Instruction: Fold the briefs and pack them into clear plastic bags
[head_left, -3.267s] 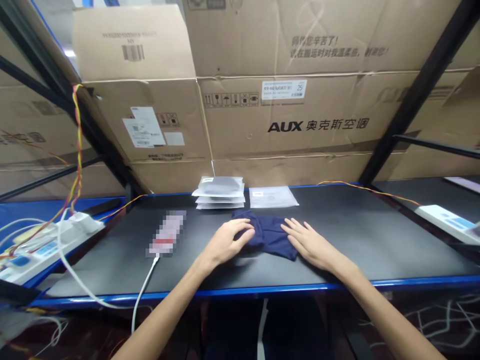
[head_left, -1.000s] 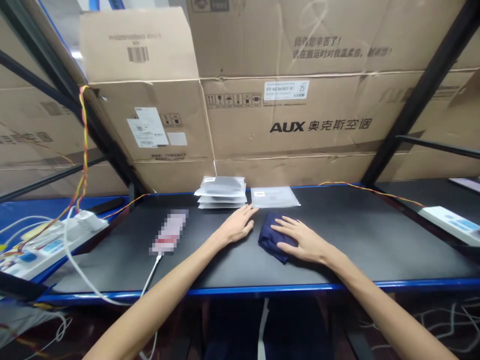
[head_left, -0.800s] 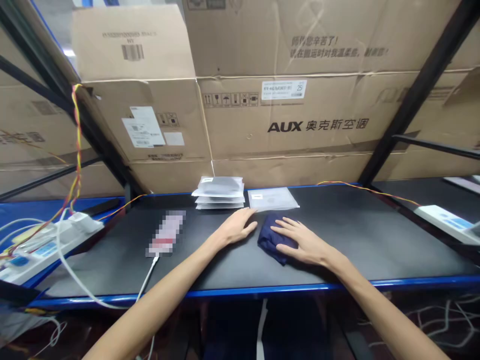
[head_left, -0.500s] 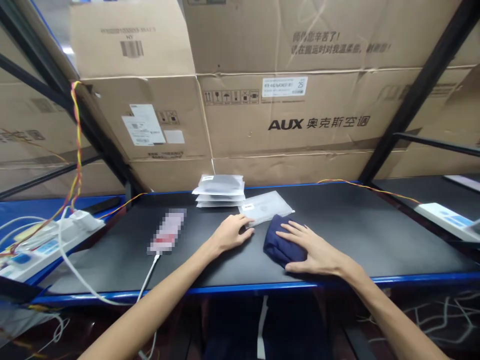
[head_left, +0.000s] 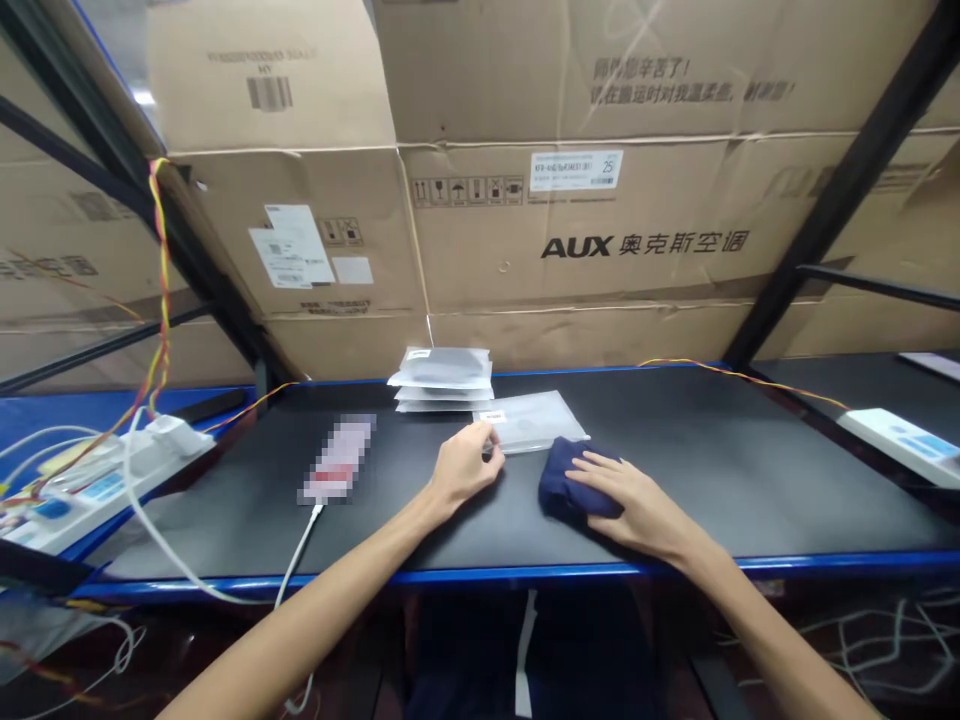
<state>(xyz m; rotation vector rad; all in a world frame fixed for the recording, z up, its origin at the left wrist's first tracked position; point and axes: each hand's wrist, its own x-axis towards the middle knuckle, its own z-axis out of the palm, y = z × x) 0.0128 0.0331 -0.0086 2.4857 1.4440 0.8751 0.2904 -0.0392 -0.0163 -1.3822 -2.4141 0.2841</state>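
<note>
My left hand (head_left: 466, 465) is closed, its curled fingers pinching the near left corner of a frosted plastic bag (head_left: 536, 420) with a small white label. The bag lies flat on the black mat; what is inside it barely shows. To its right, a dark blue folded cloth (head_left: 559, 480) rests on the mat, close to the bag's near edge. My right hand (head_left: 630, 505) lies over the cloth and grips it, fingers across the top and thumb along the near side. Behind my left hand stands a stack of similar frosted bags (head_left: 442, 370).
A phone-shaped, blurred-out device (head_left: 341, 460) lies at left on a white cable (head_left: 298, 550). Power strips sit at the left (head_left: 105, 490) and right (head_left: 900, 440). Cardboard (head_left: 480, 250) walls off the back, between black metal posts. A blue edge (head_left: 510, 574) borders the bench front.
The bag has turned so its near edge runs more level. My left fingers have curled in at its corner. My right hand and the cloth have shifted slightly right.
</note>
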